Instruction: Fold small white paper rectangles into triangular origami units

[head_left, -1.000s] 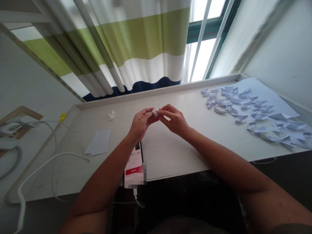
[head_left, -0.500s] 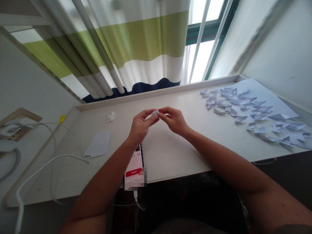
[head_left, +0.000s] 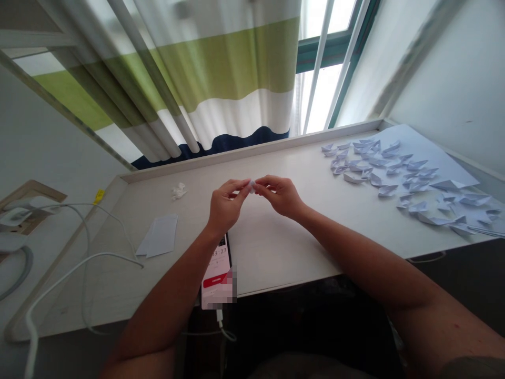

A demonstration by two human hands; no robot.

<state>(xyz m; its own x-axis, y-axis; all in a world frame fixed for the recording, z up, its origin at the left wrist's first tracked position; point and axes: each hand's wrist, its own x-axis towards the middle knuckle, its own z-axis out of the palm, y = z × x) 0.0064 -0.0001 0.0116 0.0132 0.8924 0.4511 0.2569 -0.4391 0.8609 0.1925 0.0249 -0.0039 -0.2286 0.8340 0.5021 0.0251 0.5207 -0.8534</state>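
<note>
Between my fingertips is a small piece of folded white paper (head_left: 252, 186), mostly covered by the fingers. My left hand (head_left: 229, 202) pinches it from the left with thumb and forefinger. From the other side my right hand (head_left: 281, 196) pinches it too, so the hands almost meet above the middle of the white table (head_left: 272, 252). To the right lie many folded paper boats (head_left: 389, 190), spread in a loose cluster. Flat paper slips (head_left: 161, 235) rest left of my left hand.
A phone (head_left: 215, 273) with a charging cable lies under my left forearm at the table's front edge. Crumpled white scraps (head_left: 179, 191) sit at the back left. White cables (head_left: 82, 258) loop over the left side. A large white sheet (head_left: 418, 147) lies beneath some boats.
My fingers have shifted on the folded paper, which now shows smaller and more upright between them. Both hands stay in nearly the same place.
</note>
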